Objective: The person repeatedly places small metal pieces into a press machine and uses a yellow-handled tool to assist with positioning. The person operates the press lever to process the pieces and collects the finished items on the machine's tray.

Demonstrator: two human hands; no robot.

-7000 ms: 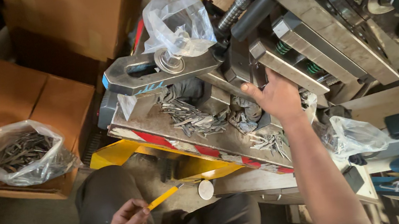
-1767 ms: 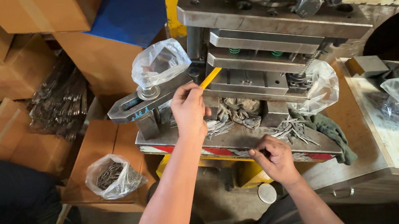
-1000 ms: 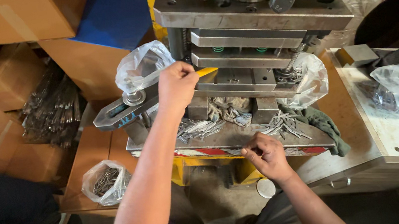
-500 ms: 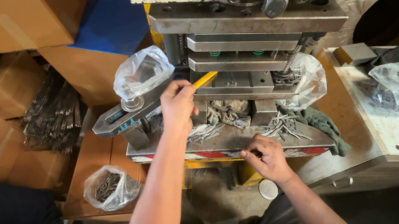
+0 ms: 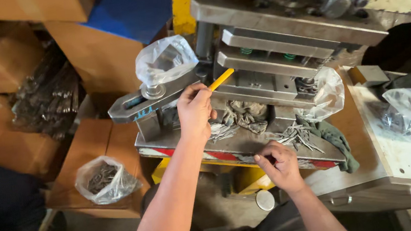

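the yellow stick (image 5: 222, 79) is being gripped in the closed left hand (image 5: 194, 112), now pulled back slightly from the press die (image 5: 263, 81); the right hand (image 5: 281, 163), fingers curled, is being rested on the plate edge (image 5: 230, 154) by 1 pile of metal pieces (image 5: 296, 135).

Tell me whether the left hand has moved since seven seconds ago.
Yes. The left hand, gripping the yellow stick, has gone from low by the lap up to the press die.

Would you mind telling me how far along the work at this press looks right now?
Done: small metal pieces lie heaped on the grey press bed, and more fill a clear plastic bag on the brown cardboard box. In hand: the left hand points a thin yellow stick into the die gap, while the right hand rests at the bed's front edge. Left: the heaped pieces are not yet bagged.
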